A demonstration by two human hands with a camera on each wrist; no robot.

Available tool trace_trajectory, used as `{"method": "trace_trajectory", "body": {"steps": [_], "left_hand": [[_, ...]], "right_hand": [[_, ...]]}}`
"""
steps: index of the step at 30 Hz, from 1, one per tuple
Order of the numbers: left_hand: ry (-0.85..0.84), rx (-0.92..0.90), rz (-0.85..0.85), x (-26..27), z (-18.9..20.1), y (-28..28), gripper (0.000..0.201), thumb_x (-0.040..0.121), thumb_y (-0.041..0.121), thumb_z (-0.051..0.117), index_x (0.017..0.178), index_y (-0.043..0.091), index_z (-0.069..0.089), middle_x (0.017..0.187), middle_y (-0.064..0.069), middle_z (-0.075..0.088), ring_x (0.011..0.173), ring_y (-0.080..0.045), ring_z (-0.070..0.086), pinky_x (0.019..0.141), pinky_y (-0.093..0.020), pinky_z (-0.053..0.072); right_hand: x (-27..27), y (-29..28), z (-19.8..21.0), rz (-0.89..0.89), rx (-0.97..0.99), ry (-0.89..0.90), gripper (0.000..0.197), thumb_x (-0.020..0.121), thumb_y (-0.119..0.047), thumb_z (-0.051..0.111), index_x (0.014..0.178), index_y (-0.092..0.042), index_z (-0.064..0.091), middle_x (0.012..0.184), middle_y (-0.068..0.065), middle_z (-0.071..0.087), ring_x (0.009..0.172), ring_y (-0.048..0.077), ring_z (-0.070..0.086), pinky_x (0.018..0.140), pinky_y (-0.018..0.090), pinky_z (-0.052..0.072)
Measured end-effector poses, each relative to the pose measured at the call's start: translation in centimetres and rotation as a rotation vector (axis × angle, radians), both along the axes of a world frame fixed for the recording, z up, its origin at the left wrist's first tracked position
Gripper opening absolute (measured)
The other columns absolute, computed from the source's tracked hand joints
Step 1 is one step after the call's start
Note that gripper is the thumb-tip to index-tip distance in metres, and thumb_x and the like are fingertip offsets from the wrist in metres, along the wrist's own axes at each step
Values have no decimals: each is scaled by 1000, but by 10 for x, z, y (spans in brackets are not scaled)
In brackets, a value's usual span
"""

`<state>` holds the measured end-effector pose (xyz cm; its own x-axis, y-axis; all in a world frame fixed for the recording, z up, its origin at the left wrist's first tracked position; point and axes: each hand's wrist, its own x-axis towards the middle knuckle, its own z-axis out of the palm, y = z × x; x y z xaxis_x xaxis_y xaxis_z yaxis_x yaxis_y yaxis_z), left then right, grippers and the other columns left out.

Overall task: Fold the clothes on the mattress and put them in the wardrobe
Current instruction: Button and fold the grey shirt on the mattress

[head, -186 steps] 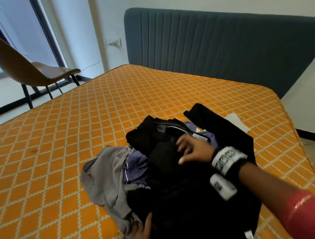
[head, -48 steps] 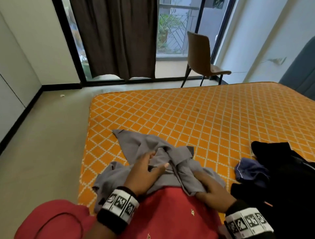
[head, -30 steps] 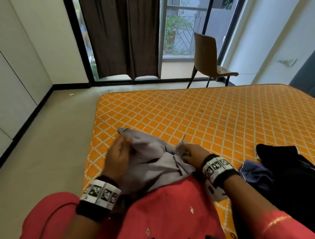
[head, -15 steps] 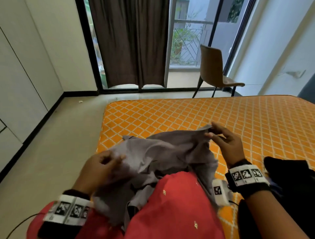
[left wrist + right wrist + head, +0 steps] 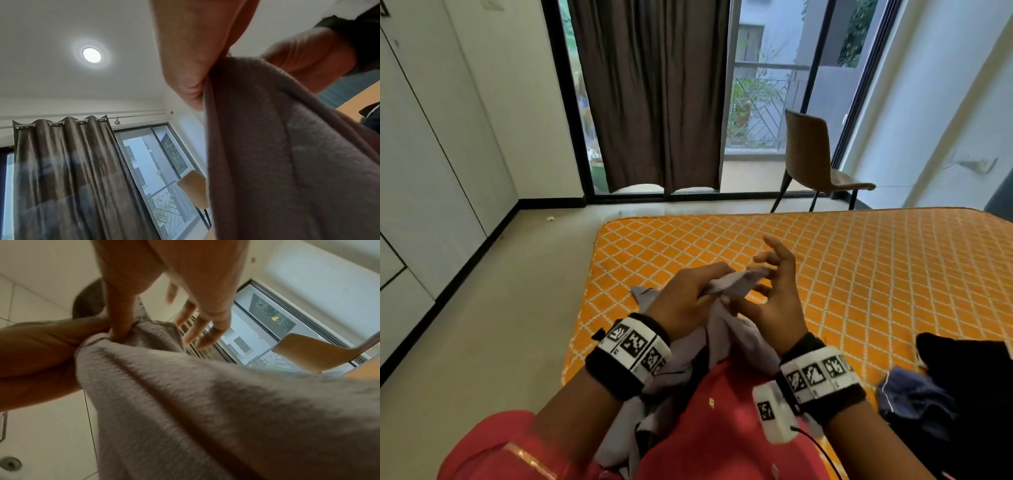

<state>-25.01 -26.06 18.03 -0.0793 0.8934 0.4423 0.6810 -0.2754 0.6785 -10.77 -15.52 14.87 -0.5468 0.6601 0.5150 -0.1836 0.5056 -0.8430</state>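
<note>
I hold the grey garment up in front of me, over the near corner of the mattress. My left hand pinches an edge of it between thumb and fingers; the left wrist view shows that pinch close up, cloth filling the right half of the frame. My right hand meets the same edge: the thumb presses the cloth against the left hand, as the right wrist view shows, while the other fingers are spread and straight, off the fabric. So the left grip is closed on the garment, and the right one holds it by the thumb only.

Most of the garment is hidden. It drops behind both wrists and bunches against my red clothing, so I cannot tell what kind of piece it is or which part I hold. Both wrist views are blurred and mostly blocked by cloth.

To my right, a dark pile lies on the mattress, cut off by the frame edge, with a bluish piece at its near side; how many items it holds I cannot tell. Well beyond the mattress stand a brown chair and a dark curtain before glass doors. White panelled doors run along the left wall, partly out of frame.
</note>
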Motion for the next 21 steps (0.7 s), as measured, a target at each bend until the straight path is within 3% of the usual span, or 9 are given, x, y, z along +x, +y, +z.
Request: {"method": "trace_trajectory", "body": {"steps": [2,4,6,8,10,12,14,16,21], "left_hand": [[34,49,-20,-8,13,5,13,95,18,54,100,11,63,87,3,66,75,-11,60,63,-25,43],[61,71,27,-17,25,8,21,88,35,63,94,16,57,82,8,58,71,-8,52,62,-24,38],[35,27,83,-31,31,9,48,72,40,81,93,17,44,81,7,48,69,-9,44,63,-27,37],[11,-124,124,-51,27,10,63,65,33,90,99,15,40,86,4,50,73,-13,48,63,-26,40],[117,-330,179,-75,23,10,64,64,45,83,107,13,48,95,-4,63,86,-20,60,69,-26,45],[295,-514,246,-101,22,10,73,58,60,56,106,6,64,104,-15,69,100,-25,63,77,-31,44],[414,-594,412,-125,31,11,56,70,48,53,100,5,70,107,-19,69,103,-30,64,77,-32,43],[483,-492,609,-145,54,15,23,87,25,57,99,11,71,111,-17,68,107,-33,62,80,-33,45],[521,-248,761,-177,138,35,22,91,11,53,100,10,72,113,-18,67,106,-36,61,84,-35,47]], "right_hand": [[-7,12,4,130,-78,-53,67,72,-20,85,130,-16,52,112,2,63,99,16,65,77,33,56],[-16,18,14,210,-71,-87,25,79,-18,77,100,-7,67,82,-3,71,75,9,65,65,30,53],[-24,29,35,165,-36,-19,7,83,-16,71,77,-15,67,65,-11,64,64,1,55,61,21,45],[-30,47,63,25,36,31,14,82,-27,66,68,-28,67,64,-11,59,65,3,50,60,22,40],[-28,70,90,-152,144,35,16,83,-31,62,67,-33,64,62,-16,56,65,3,47,61,25,39],[-21,96,109,-341,223,44,20,88,-21,61,70,-28,59,61,-16,55,63,1,47,63,27,40],[-8,117,121,-465,225,32,16,93,-16,60,77,-17,60,69,-5,57,70,13,52,64,31,40],[-2,130,128,-538,226,-65,19,95,-13,57,76,-14,56,73,5,56,70,20,51,60,27,33],[-15,180,150,-569,97,-400,23,97,-16,50,102,1,64,106,24,66,98,36,60,80,36,44]]}}
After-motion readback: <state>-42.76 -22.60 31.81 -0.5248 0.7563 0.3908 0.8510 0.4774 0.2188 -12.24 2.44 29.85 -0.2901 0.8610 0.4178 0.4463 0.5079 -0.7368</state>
